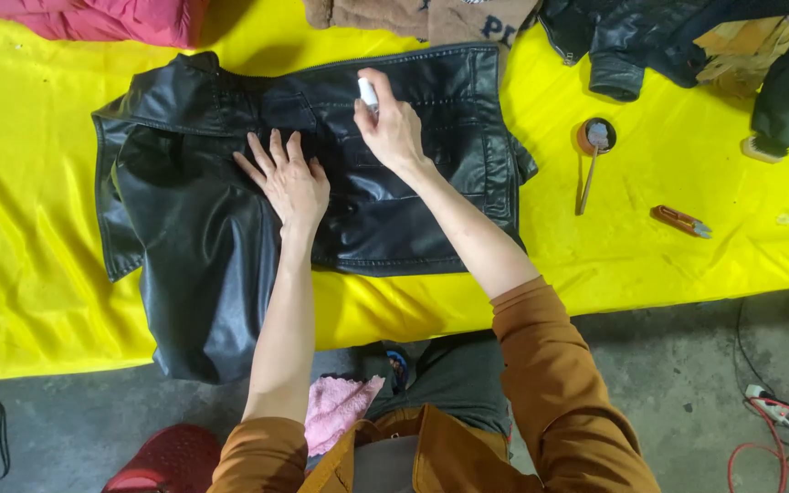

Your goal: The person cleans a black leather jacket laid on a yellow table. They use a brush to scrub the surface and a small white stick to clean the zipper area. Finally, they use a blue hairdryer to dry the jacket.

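Nearest the camera: pink cloth at the person's lap, red rounded object on the grey concrete floor by the left elbow. Left hand lies flat on the black leather jacket, fingers spread, palm pressing the panel down, holding nothing. Right hand sits just right of it and slightly farther out, grip pinched around a small white cylindrical applicator, upper end sticking up past the fingers; can't tell whether its lower end touches the leather. Jacket is spread on the yellow-covered bench, long axis left-right, collar to the left, one sleeve hanging over the near edge. The patch between the two hands is directly under the right hand, so right is the nearer one; left only pins. Farther right on the bench: small round orange dish with a long-handled brush, orange-handled snips. Back edge: pink garment, brown fleece garment, second black leather jacket.
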